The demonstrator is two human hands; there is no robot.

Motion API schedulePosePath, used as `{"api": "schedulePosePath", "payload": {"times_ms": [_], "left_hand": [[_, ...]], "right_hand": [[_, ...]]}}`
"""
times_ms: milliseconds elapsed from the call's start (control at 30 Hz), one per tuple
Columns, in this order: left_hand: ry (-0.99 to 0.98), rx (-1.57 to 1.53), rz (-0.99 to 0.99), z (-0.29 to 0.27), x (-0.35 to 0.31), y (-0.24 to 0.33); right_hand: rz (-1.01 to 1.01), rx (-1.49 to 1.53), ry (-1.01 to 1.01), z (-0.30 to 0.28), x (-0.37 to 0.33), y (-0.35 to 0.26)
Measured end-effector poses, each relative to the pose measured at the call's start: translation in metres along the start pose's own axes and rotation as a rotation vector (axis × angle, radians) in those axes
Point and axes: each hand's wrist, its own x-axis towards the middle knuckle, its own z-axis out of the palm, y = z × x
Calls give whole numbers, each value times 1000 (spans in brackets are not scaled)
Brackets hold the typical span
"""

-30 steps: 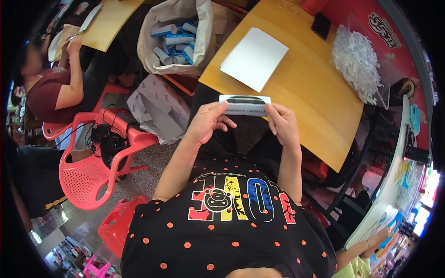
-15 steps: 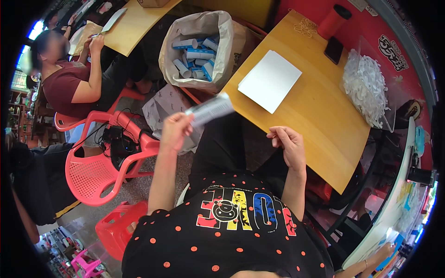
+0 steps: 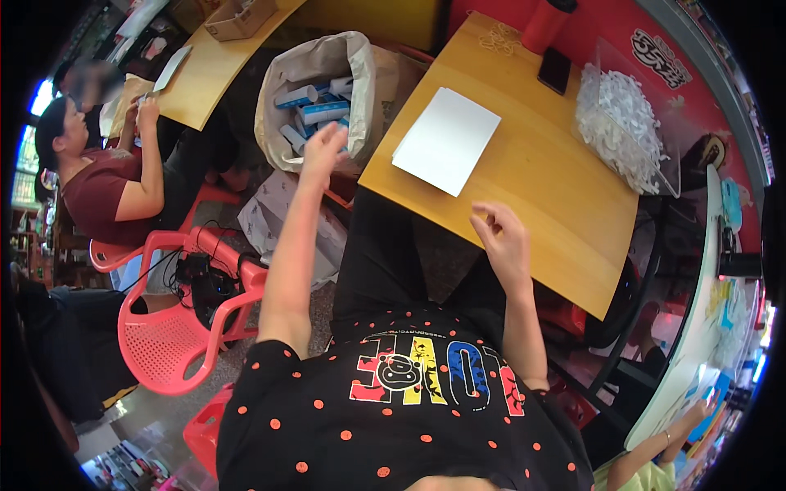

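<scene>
At the near rim of a pale sack (image 3: 360,61), my left hand (image 3: 324,151) is raised with its fingers apart, and no rolled piece shows in its grasp. Inside the sack lie several blue-and-white paper rolls (image 3: 326,111); some are hidden behind my fingers. My right hand (image 3: 506,245) hovers by the near edge of the wooden table (image 3: 540,196). Its fingers are bent, with a gap between thumb and forefinger and nothing held there. On the table, left of centre, rests a stack of white paper sheets (image 3: 449,141).
A clear bin of white strips (image 3: 621,123) stands at the table's right. Rubber bands (image 3: 499,38), a dark phone (image 3: 554,71) and a red cup (image 3: 547,24) sit at its far end. A pink chair (image 3: 176,344) with cables is at left, where a person (image 3: 110,184) sits at another table.
The flat printed piece my left hand held is gone from it, and that hand has moved forward to the sack. My right hand's fingers have parted. The whole view has shifted slightly.
</scene>
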Motion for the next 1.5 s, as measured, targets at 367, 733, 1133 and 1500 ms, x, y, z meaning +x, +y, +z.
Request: {"api": "schedulePosePath", "payload": {"times_ms": [367, 733, 1133, 1500], "left_hand": [[249, -91, 43, -15, -148, -31], [-368, -777, -587, 66, -151, 22], [-529, -556, -30, 77, -164, 23], [-682, 480, 850, 84, -196, 80]], "right_hand": [[-615, -596, -22, 25, 48, 28], [-803, -278, 158, 12, 35, 17], [7, 460, -214, -37, -32, -37], [308, 1000, -194, -9, -7, 8]]}}
